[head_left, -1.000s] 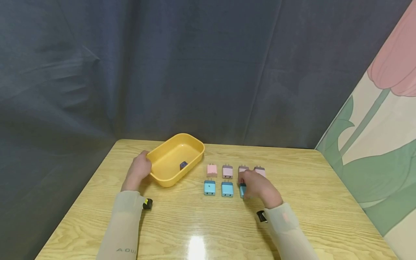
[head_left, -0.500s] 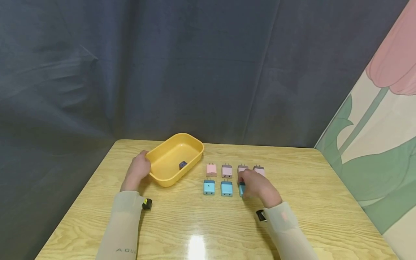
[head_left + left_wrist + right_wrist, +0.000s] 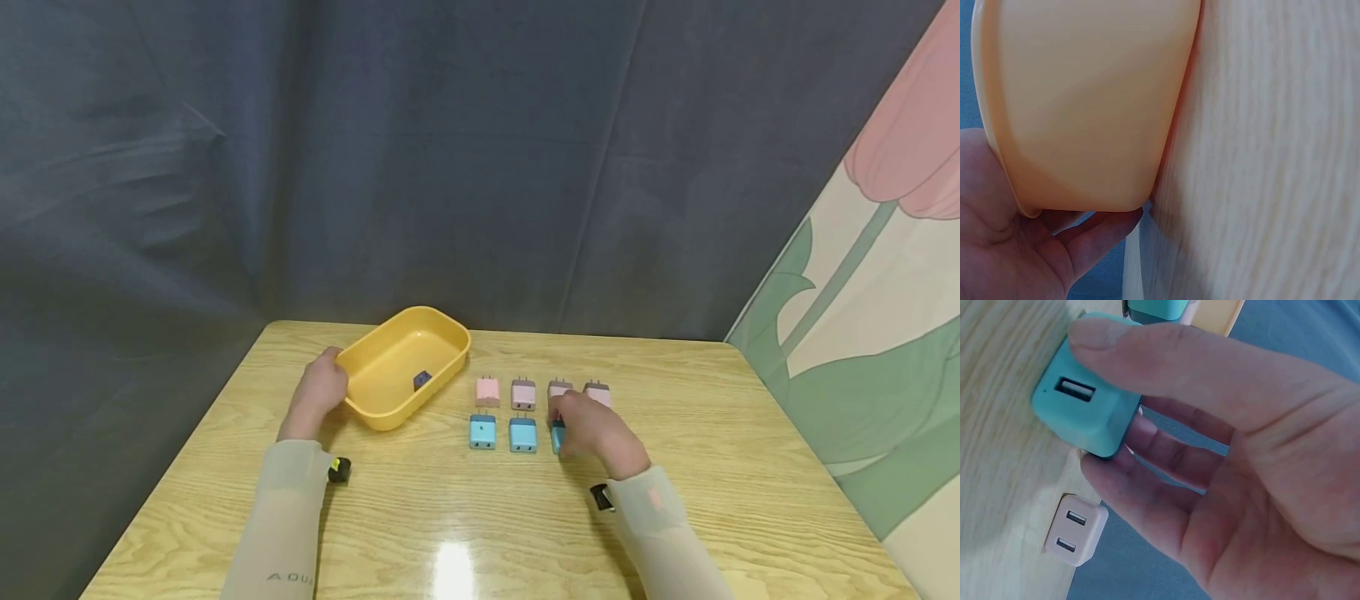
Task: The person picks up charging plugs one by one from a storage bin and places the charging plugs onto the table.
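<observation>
Turquoise plastic of the square USB charger plug peeks out just left of my right hand, third in the near row; I should keep the pinch firm and lift straight, clear of the neighbours, I judge. My left hand cups the yellow plastic tub by its end, fingers beneath. Close up, thumb above and fingers below clamp the plug: glossy, rounded corners, one port; a pale pink plug lies beside.
</observation>
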{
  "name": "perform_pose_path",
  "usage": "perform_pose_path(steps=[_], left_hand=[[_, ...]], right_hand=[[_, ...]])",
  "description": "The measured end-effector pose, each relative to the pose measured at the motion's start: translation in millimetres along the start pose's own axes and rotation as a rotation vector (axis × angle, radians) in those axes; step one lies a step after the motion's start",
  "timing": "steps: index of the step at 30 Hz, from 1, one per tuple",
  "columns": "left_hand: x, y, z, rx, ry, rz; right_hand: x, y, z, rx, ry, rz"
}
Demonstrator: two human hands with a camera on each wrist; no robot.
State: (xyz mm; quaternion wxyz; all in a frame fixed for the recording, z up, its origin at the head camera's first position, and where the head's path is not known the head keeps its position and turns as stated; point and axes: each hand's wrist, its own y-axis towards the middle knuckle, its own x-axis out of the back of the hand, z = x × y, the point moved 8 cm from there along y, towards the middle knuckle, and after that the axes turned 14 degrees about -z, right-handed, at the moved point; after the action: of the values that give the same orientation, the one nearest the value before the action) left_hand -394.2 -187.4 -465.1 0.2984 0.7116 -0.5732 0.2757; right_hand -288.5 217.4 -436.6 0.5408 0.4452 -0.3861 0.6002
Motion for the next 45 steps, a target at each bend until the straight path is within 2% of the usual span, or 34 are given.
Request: perform_pose_path(steps=[17,28,36,45], left_hand=[[-1.0,-1.4,0.0,0.012,-0.006,0.009],[-1.4,0.1,1.1,0.014,-0.012,0.023],[0.2,-0.8,-0.5,-0.003,-0.005,0.01],[0.9,-1.8,-2.4,-0.004,0.002,0.003]], right_hand=[[-2.6,-0.6,1.3,0.008,-0.027,0.015],[0.2,-1.5,0.3,-0.011,-0.005,0.001],[0.7,-1.9,0.8,-0.009,-0.01,-0.002],[10.9,-4.4,-0.2,0.005,0.04,0.003]])
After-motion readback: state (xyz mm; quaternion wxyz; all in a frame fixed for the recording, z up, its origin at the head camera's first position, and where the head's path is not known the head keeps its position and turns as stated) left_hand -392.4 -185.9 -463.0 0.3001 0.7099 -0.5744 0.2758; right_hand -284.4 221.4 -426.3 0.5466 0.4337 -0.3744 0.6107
